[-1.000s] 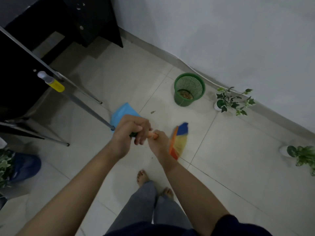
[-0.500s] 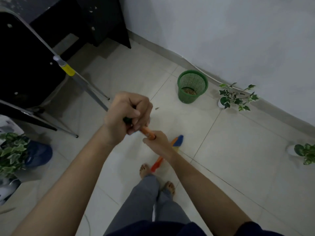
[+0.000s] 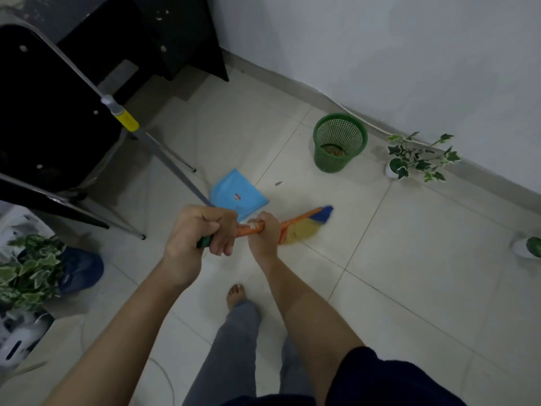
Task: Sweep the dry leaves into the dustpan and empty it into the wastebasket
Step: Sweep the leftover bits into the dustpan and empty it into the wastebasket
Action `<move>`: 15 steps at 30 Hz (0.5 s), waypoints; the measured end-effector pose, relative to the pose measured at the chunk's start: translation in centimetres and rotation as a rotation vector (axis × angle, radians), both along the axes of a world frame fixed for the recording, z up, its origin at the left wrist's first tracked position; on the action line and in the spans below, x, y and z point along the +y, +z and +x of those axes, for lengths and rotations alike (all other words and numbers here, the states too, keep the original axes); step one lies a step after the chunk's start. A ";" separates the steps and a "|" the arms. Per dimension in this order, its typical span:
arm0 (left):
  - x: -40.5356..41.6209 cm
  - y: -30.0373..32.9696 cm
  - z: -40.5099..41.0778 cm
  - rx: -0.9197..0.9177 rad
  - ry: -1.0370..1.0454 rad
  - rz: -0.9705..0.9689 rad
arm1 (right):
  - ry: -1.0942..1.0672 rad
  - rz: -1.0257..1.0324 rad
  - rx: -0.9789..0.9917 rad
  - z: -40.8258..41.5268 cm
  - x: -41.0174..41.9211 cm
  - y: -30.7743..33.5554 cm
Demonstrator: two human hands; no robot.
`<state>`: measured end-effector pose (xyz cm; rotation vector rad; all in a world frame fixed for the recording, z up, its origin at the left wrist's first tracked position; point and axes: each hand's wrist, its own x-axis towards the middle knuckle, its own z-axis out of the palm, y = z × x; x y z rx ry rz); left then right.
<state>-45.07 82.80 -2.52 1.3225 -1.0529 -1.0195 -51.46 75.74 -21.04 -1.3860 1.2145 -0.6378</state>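
While both arms extend forward, my left hand (image 3: 202,230) and right hand (image 3: 263,232) each keep a clamped grip on the broom (image 3: 295,227) handle. Brown dry leaves (image 3: 332,150) lie inside the green wastebasket (image 3: 339,143); the blue dustpan (image 3: 237,191) rests on the floor (image 3: 409,259).

pale square floor tiles (image 3: 424,259) with thin grout lines, dim even light. plain white wall (image 3: 380,54) on the far side, a grey skirting strip (image 3: 292,83) along its foot, a white cable (image 3: 366,121) lying against it. dark cabinet (image 3: 164,33) in the far corner. black chair (image 3: 44,112) on thin metal legs at left. small ivy pot (image 3: 415,159) by the wall, another (image 3: 527,247) at the right edge, a leafy plant (image 3: 26,271) at lower left beside a blue object (image 3: 82,271).
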 end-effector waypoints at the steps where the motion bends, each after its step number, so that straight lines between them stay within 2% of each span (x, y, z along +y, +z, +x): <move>1: -0.1 0.4 0.9 0.010 -0.017 -0.019 | -0.033 -0.029 -0.012 0.6 -0.1 0.3; 6: -0.1 3.3 5.6 0.152 -0.102 -0.114 | -0.086 -0.239 0.072 2.9 1.1 2.9; 8: -0.2 3.8 7.0 0.171 -0.150 -0.121 | -0.109 -0.256 0.146 3.5 2.5 3.2; 11: -0.4 3.1 8.7 0.168 -0.177 -0.088 | -0.171 -0.151 0.206 5.1 3.9 2.0; 15: -0.7 1.2 10.4 0.082 -0.220 -0.038 | -0.159 0.078 0.167 7.1 2.1 0.8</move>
